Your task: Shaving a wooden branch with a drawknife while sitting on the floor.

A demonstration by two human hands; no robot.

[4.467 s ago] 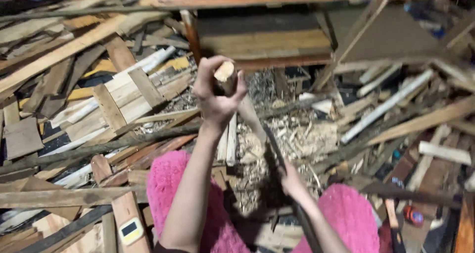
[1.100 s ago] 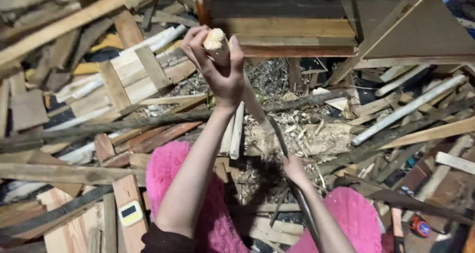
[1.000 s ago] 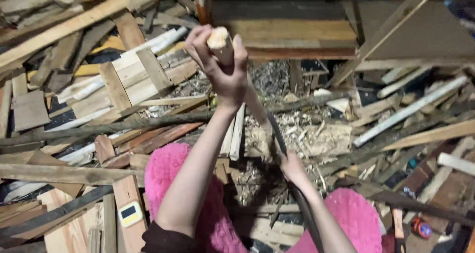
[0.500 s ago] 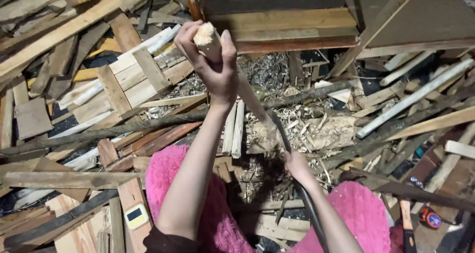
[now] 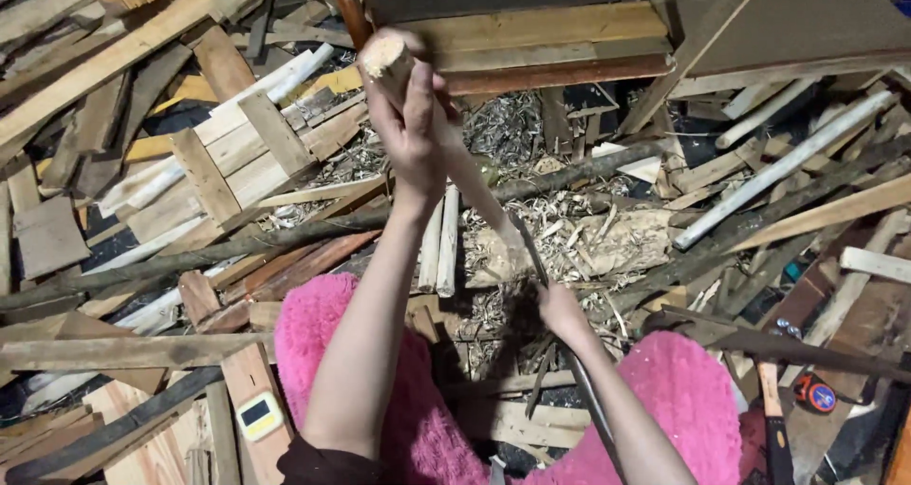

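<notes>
Wooden stick (image 5: 446, 134), pale and freshly peeled, stands propped at a slant, and the left hand (image 5: 410, 129) has it near the top, fingers (image 5: 418, 105) wrapped tight round the shaft just below the cut end. From that grip the stick runs down and to the right, its lower end resting on a rough chopping block (image 5: 579, 248) littered with shavings.

Down low, the right hand (image 5: 560, 309) is clenched round the handle of a long dark blade (image 5: 529, 252), fingers fully closed. The blade rises from the fist and its edge sits against the lower part of the stick, right by the block.

Both forearms reach out over pink fuzzy knees (image 5: 683, 390), one on each side of the block. Curls of wood shavings (image 5: 512, 129) lie heaped behind and around the block.

Further out, it is timber everywhere. A few thin peeled sticks (image 5: 438, 243) lie side by side just left of the block. A long dark branch (image 5: 237, 252) crosses the floor under the left arm. Boards and offcuts (image 5: 228, 153) pile up at left, a white pole (image 5: 783, 167) slants at right. At bottom left, a yellow tape measure (image 5: 259, 415) rests on a plank. At bottom right, a second small round tape (image 5: 814, 392) lies near a tool's handle (image 5: 773, 428).
</notes>
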